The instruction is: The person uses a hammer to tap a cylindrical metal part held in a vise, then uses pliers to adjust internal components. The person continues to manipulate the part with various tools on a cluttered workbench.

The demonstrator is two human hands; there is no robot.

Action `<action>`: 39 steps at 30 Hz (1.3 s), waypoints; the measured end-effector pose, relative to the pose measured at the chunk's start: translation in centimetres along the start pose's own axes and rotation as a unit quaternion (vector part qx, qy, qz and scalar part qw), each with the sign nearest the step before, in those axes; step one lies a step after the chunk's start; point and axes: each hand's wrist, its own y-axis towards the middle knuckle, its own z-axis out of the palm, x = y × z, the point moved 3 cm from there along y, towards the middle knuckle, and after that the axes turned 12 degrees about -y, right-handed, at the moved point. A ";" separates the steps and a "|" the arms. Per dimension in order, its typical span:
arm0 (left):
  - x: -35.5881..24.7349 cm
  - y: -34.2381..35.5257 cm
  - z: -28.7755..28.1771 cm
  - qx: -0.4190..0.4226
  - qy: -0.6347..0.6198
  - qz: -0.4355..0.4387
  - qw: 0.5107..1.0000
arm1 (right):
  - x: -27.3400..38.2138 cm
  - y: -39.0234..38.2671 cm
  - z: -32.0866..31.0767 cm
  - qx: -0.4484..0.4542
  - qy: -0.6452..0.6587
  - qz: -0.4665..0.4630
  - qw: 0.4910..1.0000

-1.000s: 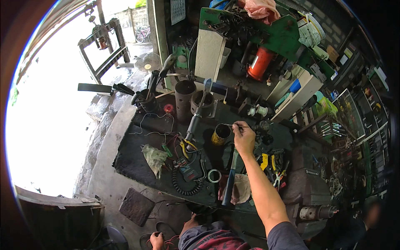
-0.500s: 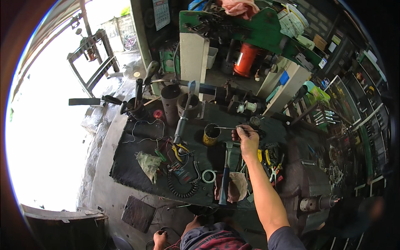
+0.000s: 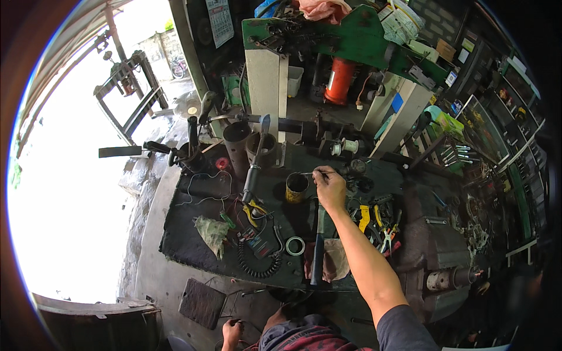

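My right hand reaches over the bench with its fingers pinched on a thin rod. The rod's far end lies at the mouth of a worn yellow can with a dark inside. Just below that hand a hammer with a dark blue handle lies partly over a brown cloth. Low in the view, my left hand is closed near my lap. Something small and dark shows at its fingers, too small to name.
Left of the can stand dark metal cylinders. Yellow-handled pliers, a coiled black cable, a silver ring and a crumpled rag lie on the bench. More hand tools are to the right, beside a large vise-like metal block.
My right hand has moved left toward the yellow can, so less of the rod shows between them. My left hand has shifted slightly, and the whole view has turned a little.
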 end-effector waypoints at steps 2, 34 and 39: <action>1.9 -0.1 -0.9 -0.012 0.042 0.027 0.999 | -0.3 0.0 0.3 -0.003 0.012 -0.005 1.000; -0.4 6.6 6.3 0.427 0.357 0.182 0.811 | 12.5 -17.8 -34.4 -0.044 0.427 0.027 0.903; -1.2 7.2 14.2 0.406 0.317 0.171 0.840 | 11.6 -22.0 -50.1 -0.255 0.251 -0.079 0.930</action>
